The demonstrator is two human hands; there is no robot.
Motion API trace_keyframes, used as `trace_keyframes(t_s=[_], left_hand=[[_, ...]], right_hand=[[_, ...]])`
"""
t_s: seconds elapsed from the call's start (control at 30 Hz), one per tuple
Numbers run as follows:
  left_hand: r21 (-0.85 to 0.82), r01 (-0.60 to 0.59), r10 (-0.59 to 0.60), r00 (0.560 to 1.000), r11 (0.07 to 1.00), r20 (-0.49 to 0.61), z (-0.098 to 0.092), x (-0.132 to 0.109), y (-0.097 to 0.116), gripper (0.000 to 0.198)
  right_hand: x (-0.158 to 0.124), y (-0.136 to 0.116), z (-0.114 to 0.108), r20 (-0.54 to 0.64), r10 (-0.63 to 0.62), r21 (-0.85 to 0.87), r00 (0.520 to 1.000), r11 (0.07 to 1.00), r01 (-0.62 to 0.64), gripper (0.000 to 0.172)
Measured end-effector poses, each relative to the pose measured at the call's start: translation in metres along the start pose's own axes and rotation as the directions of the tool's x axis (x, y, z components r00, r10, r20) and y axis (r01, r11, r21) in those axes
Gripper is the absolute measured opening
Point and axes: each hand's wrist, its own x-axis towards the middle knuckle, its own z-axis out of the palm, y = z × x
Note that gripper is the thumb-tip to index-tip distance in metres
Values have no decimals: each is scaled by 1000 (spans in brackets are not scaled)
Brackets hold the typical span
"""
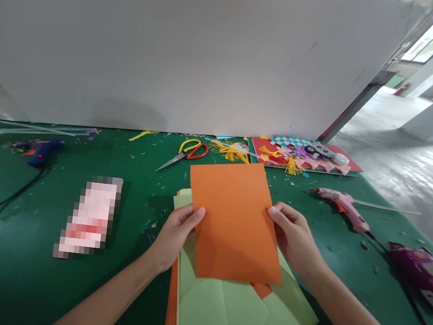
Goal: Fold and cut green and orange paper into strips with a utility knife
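An orange sheet of paper (233,222) is held up flat over a stack of light green and orange sheets (231,310) on the green table (32,267). My left hand (177,233) grips its left edge, thumb on top. My right hand (294,236) pinches its right edge the same way. Both hands are closed on the sheet.
Yellow-and-red scissors (186,154) lie behind the sheet. A pink glue gun (342,205) and a purple one (421,269) sit at the right, a blue glue gun (38,150) with a black cable at the left. Paper crafts with yellow tassels (299,156) lie near the white wall.
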Motion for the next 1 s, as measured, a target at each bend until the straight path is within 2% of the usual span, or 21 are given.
trace_keyframes(t_s=[0.17,0.27,0.37,0.47,0.67,0.77,0.93,1.0], left_hand=[[13,32,-32,999,999,35,1,-3,-3,25],[43,76,-79,995,996,66,6,-8,-3,31],[40,100,-105,983,994,150,16,-14,1,34],[106,135,-157,956,985,248,25,-20,3,36],[182,171,-216,940,968,263,23,-25,-16,40],[157,206,-246,920,966,304,23,-28,-15,40],[66,240,-249,939,968,238,28,-25,-4,47],[-39,200,-184,949,979,255,28,-22,-5,55]], right_hand=[[-2,1,4,100,104,95,990,989,-113,35],[-5,9,7,198,72,101,978,991,-93,28],[-11,17,14,352,9,62,936,998,-33,16],[-18,19,22,468,48,38,883,997,-74,12],[-25,21,27,439,122,32,890,988,-151,13],[-24,24,25,385,128,54,914,985,-161,14],[-18,22,22,230,9,-41,973,999,1,15],[-16,21,22,190,-40,-108,981,992,62,16]])
